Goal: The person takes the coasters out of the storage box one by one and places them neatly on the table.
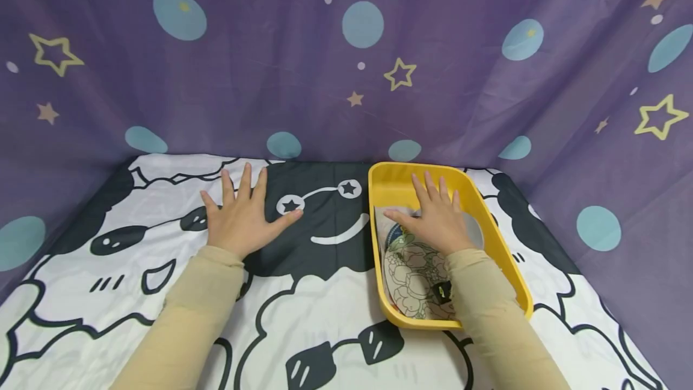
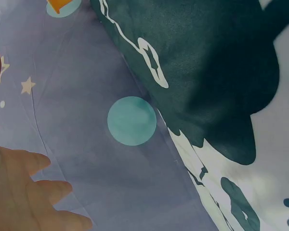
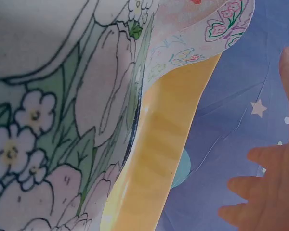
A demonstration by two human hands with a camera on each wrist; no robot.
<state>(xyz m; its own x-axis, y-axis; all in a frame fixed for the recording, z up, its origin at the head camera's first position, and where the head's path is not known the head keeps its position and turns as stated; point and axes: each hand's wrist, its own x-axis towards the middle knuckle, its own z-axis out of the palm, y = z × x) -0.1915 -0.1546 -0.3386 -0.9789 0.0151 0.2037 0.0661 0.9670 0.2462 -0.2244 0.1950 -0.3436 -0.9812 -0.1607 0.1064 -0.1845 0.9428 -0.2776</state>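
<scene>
My left hand [image 1: 240, 221] has its fingers spread above the dark patch of the printed cloth and holds nothing. In the left wrist view, part of that hand [image 2: 29, 187] shows at the left edge. Over the yellow tray [image 1: 373, 233] is my right hand [image 1: 438, 218], fingers also spread and with nothing in its grasp. Inside the tray lies a sheet with flower line drawings [image 1: 408, 281], partly coloured. A grey round thing [image 1: 474, 230] and a small black item [image 1: 442, 292] are partly hidden by the right hand and sleeve.
A white cloth [image 1: 325, 294] with black cartoon faces covers the table. Behind it and at both sides hangs a purple curtain [image 1: 281, 77] with stars and blue dots. The tray stands right of the middle, near the back edge.
</scene>
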